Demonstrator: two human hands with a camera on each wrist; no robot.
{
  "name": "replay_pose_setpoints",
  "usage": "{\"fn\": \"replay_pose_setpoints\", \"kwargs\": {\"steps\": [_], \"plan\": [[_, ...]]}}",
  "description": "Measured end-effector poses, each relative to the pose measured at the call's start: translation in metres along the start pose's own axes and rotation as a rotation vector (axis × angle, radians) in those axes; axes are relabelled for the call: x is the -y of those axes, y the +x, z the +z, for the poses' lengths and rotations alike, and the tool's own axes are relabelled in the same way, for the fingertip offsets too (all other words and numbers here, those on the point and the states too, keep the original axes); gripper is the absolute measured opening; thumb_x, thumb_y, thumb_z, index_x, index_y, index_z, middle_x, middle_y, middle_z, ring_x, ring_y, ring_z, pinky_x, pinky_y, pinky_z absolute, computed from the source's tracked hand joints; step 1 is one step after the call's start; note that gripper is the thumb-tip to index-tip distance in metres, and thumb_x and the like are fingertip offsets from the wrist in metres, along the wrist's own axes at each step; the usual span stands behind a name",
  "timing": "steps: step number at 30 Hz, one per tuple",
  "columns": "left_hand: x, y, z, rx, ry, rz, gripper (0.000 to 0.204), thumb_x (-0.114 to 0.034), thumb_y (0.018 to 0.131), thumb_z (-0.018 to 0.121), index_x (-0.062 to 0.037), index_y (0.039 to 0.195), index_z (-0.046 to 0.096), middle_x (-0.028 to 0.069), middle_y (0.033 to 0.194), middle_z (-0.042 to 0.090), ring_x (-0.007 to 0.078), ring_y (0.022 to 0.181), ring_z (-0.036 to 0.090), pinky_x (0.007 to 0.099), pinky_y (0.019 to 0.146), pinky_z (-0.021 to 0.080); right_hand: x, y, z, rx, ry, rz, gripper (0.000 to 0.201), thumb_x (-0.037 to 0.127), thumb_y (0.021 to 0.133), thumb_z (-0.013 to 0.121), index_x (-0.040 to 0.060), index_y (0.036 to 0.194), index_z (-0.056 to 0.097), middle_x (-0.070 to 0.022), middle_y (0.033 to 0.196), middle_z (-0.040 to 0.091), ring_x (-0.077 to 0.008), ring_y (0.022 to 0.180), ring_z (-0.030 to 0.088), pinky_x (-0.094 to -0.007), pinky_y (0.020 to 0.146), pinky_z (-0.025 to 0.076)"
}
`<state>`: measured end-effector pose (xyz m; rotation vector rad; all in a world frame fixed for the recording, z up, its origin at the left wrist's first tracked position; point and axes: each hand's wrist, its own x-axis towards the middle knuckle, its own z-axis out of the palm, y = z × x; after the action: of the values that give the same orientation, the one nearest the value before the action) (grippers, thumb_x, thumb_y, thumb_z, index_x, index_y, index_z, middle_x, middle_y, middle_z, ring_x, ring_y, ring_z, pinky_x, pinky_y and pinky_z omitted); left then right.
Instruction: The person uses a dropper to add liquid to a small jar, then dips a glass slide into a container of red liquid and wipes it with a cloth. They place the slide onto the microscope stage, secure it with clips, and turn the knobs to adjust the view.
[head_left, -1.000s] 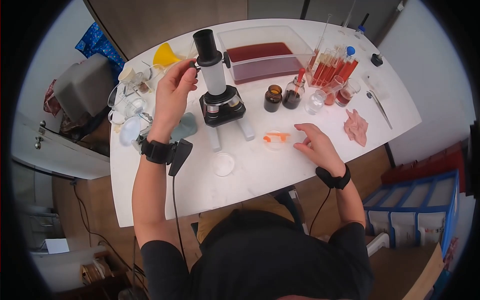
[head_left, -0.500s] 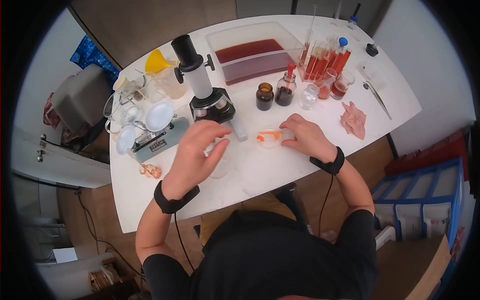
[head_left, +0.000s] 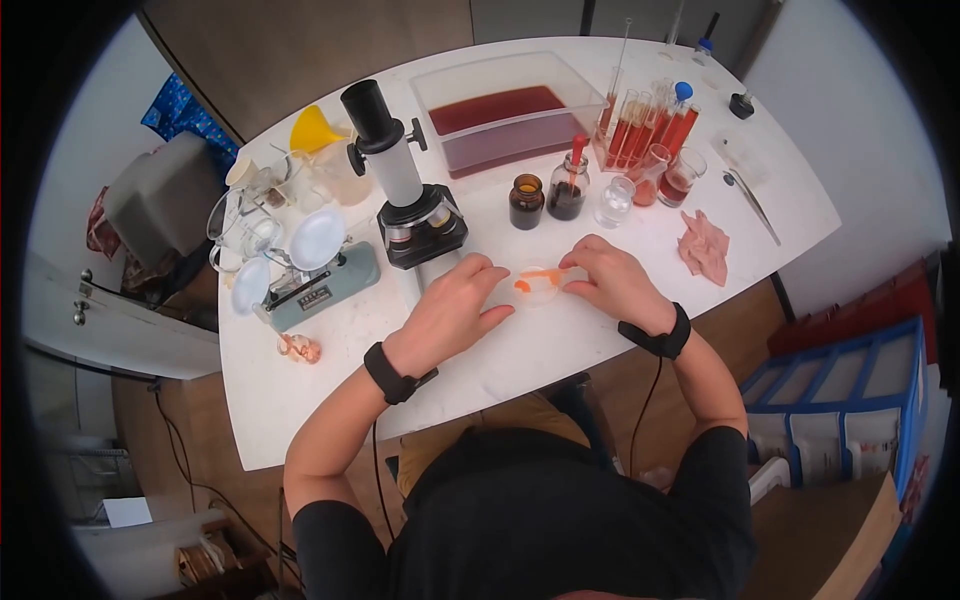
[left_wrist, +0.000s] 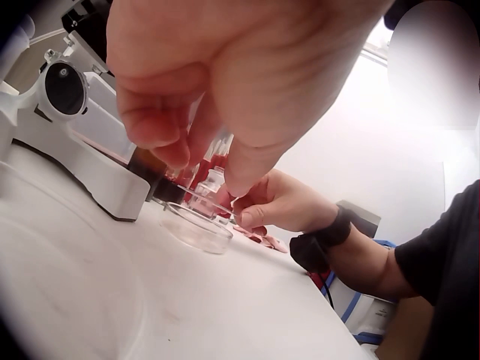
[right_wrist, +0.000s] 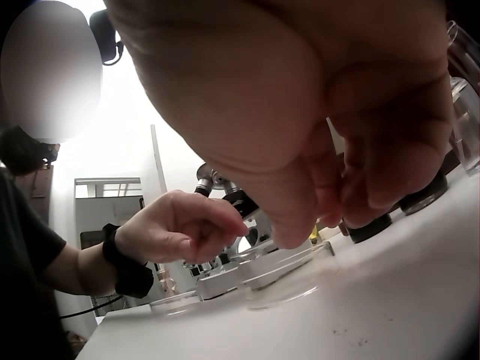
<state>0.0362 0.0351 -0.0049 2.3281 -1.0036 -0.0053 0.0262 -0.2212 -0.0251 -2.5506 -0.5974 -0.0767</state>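
Observation:
A clear petri dish stands on the white table in front of me, with a glass slide marked in orange across its top. My right hand pinches the right end of the slide between thumb and fingertips; in the left wrist view the slide shows as a thin edge over the dish rim. To the left of the dish is my left hand, fingers bent, thumb held apart, nothing in its grasp. A microscope stands behind that hand. Another clear dish lies beneath the left wrist.
A brown bottle and a dropper bottle stand behind the dish. Test tubes of red liquid and a tub are farther back. Pink cloth and tweezers lie right, a balance left.
My left hand has left the microscope knob and come down and right toward the dish. My right hand has closed in on the slide's end. The head view has shifted slightly.

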Motion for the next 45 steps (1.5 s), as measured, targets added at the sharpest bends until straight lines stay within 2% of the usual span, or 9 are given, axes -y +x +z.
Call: {"fn": "replay_pose_setpoints", "kwargs": {"steps": [7, 15, 19, 26, 30, 32, 35, 40, 45], "plan": [[-0.002, -0.002, 0.002, -0.016, -0.075, -0.010, 0.032, -0.014, 0.076, 0.070, 0.0004, 0.104, 0.061, 0.0140, 0.099, 0.055, 0.0303, 0.087, 0.058, 0.0355, 0.076, 0.049, 0.018, -0.007, -0.017, 0.037, 0.066, 0.033, 0.025, 0.013, 0.075, 0.070, 0.0064, 0.098, 0.062, -0.0077, 0.095, 0.055, -0.0205, 0.066, 0.058, -0.0313, 0.065, 0.047], [-0.002, -0.007, 0.002, -0.053, -0.219, -0.062, 0.029, -0.010, 0.074, 0.072, -0.0003, 0.100, 0.063, 0.0092, 0.092, 0.055, 0.0178, 0.064, 0.054, 0.0275, 0.060, 0.047, 0.026, -0.014, -0.019, 0.020, 0.068, -0.005, 0.026, 0.016, 0.076, 0.070, 0.0080, 0.099, 0.063, -0.0066, 0.096, 0.056, -0.0223, 0.072, 0.060, -0.0332, 0.069, 0.048], [-0.001, -0.010, 0.007, -0.132, -0.312, -0.029, 0.026, -0.001, 0.072, 0.071, 0.0006, 0.097, 0.064, 0.0065, 0.091, 0.056, 0.0082, 0.057, 0.051, 0.0209, 0.051, 0.043, 0.030, -0.017, -0.021, -0.026, 0.069, -0.052, 0.029, 0.011, 0.073, 0.072, 0.0067, 0.100, 0.062, -0.0068, 0.096, 0.056, -0.0173, 0.064, 0.058, -0.0289, 0.062, 0.048], [-0.010, -0.015, 0.000, -0.197, -0.476, -0.078, 0.026, 0.003, 0.073, 0.068, 0.0013, 0.099, 0.064, 0.0067, 0.097, 0.055, 0.0054, 0.062, 0.053, 0.0180, 0.055, 0.044, 0.040, -0.021, -0.041, -0.107, 0.209, -0.014, 0.030, 0.009, 0.075, 0.072, 0.0070, 0.103, 0.062, -0.0044, 0.097, 0.058, -0.0101, 0.062, 0.055, -0.0226, 0.057, 0.046], [-0.017, -0.030, -0.027, -0.217, -0.474, -0.079, 0.028, 0.005, 0.073, 0.067, 0.0009, 0.100, 0.063, 0.0066, 0.101, 0.054, 0.0052, 0.065, 0.053, 0.0175, 0.059, 0.045, 0.003, -0.024, -0.052, -0.249, 0.360, 0.191, 0.029, 0.012, 0.079, 0.069, 0.0039, 0.105, 0.059, -0.0014, 0.085, 0.058, -0.0066, 0.060, 0.052, -0.0205, 0.055, 0.044], [-0.021, -0.042, -0.047, -0.241, -0.476, -0.093, 0.029, 0.007, 0.072, 0.065, 0.0000, 0.100, 0.063, 0.0063, 0.103, 0.053, 0.0050, 0.066, 0.052, 0.0176, 0.062, 0.044, -0.001, -0.019, -0.070, -0.370, 0.413, 0.467, 0.029, 0.013, 0.084, 0.064, 0.0015, 0.110, 0.057, 0.0004, 0.082, 0.058, -0.0034, 0.061, 0.050, -0.0184, 0.050, 0.042], [-0.024, -0.060, -0.083, -0.339, -0.410, -0.139, 0.029, 0.007, 0.070, 0.068, 0.0010, 0.097, 0.064, 0.0070, 0.099, 0.056, 0.0048, 0.062, 0.054, 0.0184, 0.058, 0.045, -0.043, -0.009, -0.068, -0.563, 0.630, 0.471, 0.032, 0.016, 0.088, 0.061, -0.0002, 0.115, 0.054, 0.0018, 0.077, 0.056, -0.0034, 0.058, 0.047, -0.0183, 0.048, 0.038], [-0.001, -0.090, -0.138, -0.463, -0.276, -0.148, 0.029, 0.011, 0.072, 0.063, 0.0011, 0.099, 0.063, 0.0046, 0.101, 0.054, 0.0033, 0.068, 0.051, 0.0174, 0.062, 0.045, -0.060, 0.009, -0.071, -0.575, 0.700, 0.469, 0.033, 0.017, 0.090, 0.058, -0.0005, 0.117, 0.052, 0.0020, 0.074, 0.055, -0.0039, 0.058, 0.046, -0.0185, 0.048, 0.037], [0.030, -0.093, -0.186, -0.577, -0.176, -0.257, 0.023, 0.007, 0.077, 0.062, 0.0006, 0.099, 0.063, -0.0009, 0.089, 0.054, 0.0017, 0.069, 0.047, 0.0156, 0.063, 0.040, -0.073, 0.020, -0.070, -0.557, 0.666, 0.468, 0.028, 0.021, 0.089, 0.060, 0.0016, 0.109, 0.058, 0.0004, 0.081, 0.062, -0.0049, 0.061, 0.050, -0.0186, 0.049, 0.038]]}}
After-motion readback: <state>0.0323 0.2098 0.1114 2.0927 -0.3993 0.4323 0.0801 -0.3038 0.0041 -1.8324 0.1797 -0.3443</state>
